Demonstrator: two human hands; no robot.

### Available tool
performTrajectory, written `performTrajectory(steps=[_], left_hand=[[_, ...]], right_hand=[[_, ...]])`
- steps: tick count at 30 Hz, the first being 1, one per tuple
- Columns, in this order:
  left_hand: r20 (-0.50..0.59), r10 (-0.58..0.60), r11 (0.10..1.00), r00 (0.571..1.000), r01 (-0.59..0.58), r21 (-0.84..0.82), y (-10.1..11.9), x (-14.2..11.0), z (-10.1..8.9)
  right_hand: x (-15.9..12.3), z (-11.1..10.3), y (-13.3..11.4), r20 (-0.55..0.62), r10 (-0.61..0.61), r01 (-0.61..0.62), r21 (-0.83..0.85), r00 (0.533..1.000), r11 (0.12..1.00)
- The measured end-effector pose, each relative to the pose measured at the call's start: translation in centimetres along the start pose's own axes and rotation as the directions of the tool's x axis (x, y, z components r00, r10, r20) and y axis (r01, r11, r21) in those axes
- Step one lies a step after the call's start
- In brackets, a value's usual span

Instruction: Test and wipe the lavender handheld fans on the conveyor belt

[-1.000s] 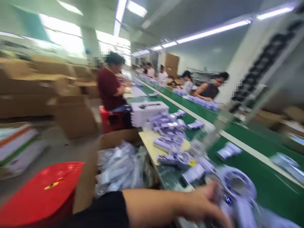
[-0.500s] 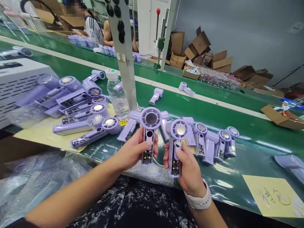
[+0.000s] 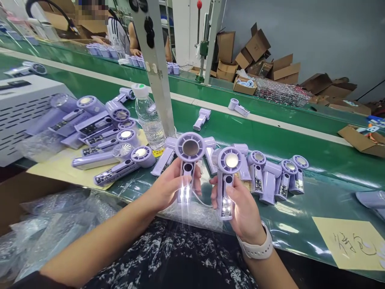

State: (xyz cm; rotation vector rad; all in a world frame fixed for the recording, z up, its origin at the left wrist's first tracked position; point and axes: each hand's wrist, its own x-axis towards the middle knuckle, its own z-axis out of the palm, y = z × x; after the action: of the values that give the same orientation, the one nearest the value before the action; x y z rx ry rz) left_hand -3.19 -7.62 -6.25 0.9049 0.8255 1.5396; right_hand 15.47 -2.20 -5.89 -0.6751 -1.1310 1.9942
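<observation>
My left hand (image 3: 171,182) is wrapped round the handle of a lilac handheld fan (image 3: 190,147), its round head upward. White lights shine brightly from the lower handle. In my right hand (image 3: 242,204) is a second lilac handheld fan (image 3: 230,160), held upright with my thumb at the handle's front. Small lights glow on its handle too. The two fans are side by side, apart, above the bench edge. Behind them lies a row of similar fans (image 3: 257,172) on the green bench (image 3: 325,188). A white watch strap (image 3: 260,247) circles my right wrist.
Several lilac fans (image 3: 124,148) are heaped on yellow paper at left, beside a perforated white box (image 3: 33,116). A water bottle (image 3: 150,118) stands by a metal post (image 3: 159,80). Two fans lie on the green conveyor (image 3: 270,136). Co-workers (image 3: 116,34) sit across it. Marked yellow paper (image 3: 349,245) lies right.
Lights on both held fans have come on, brightest on the left one. My right thumb has moved slightly on its handle. The camera view has shifted a little.
</observation>
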Motion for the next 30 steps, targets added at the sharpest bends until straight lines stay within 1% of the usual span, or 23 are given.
performTrajectory(steps=[3,5,8,11,14,16,18,21,23,25,27,29,30], left_hand=[[-0.097,-0.062,0.992,0.993,0.072,0.1,-0.2,0.1,0.1],[-0.137,-0.115,0.984,0.984,0.132,0.121,-0.4,0.2,0.4],[-0.152,-0.167,0.979,0.974,0.182,0.088,-0.6,0.1,1.0],[-0.169,-0.182,0.975,0.969,0.199,0.094,-0.5,0.0,1.4],[-0.107,-0.16,0.981,0.981,0.17,0.091,0.0,-0.5,1.9],[-0.041,-0.148,0.987,0.988,0.151,0.054,0.7,-0.9,2.3],[0.004,-0.145,0.989,0.989,0.145,0.026,1.4,-1.3,2.6],[0.013,-0.154,0.987,0.988,0.155,-0.04,2.2,-1.4,2.9],[0.028,-0.193,0.972,0.981,0.195,-0.129,2.1,-1.2,2.9],[0.077,-0.241,0.94,0.968,0.252,-0.232,1.7,-0.7,2.7],[0.123,-0.266,0.9,0.956,0.292,-0.324,0.9,-0.4,2.7],[0.129,-0.268,0.883,0.955,0.297,-0.362,0.2,-0.2,2.7],[0.122,-0.266,0.889,0.956,0.292,-0.353,-0.1,-0.1,2.8]], right_hand=[[0.2,-0.3,0.3,-0.055,-0.02,0.022,0.05,0.998,0.998],[0.3,-0.8,0.5,-0.077,0.03,-0.02,0.124,0.997,0.992],[0.3,-1.4,0.9,-0.069,0.113,-0.095,0.219,0.991,0.971],[-0.1,-1.5,0.9,-0.119,0.111,-0.081,0.233,0.987,0.969],[-0.8,-0.9,0.5,-0.1,0.115,-0.086,0.255,0.988,0.963],[-1.3,-0.4,0.0,-0.083,0.085,-0.061,0.263,0.993,0.963],[-1.6,-0.1,-0.6,-0.088,0.04,-0.018,0.234,0.995,0.972],[-1.8,0.0,-1.0,-0.116,-0.025,0.044,0.172,0.993,0.984],[-1.7,-0.1,-1.2,-0.149,-0.05,0.073,0.156,0.988,0.985],[-1.5,-0.2,-1.3,-0.171,-0.013,0.045,0.185,0.985,0.982],[-1.3,-0.1,-1.4,-0.166,0.076,-0.033,0.249,0.983,0.968],[-1.1,0.0,-1.5,-0.141,0.147,-0.099,0.303,0.979,0.948],[-1.1,0.1,-1.5,-0.125,0.159,-0.114,0.311,0.979,0.944]])
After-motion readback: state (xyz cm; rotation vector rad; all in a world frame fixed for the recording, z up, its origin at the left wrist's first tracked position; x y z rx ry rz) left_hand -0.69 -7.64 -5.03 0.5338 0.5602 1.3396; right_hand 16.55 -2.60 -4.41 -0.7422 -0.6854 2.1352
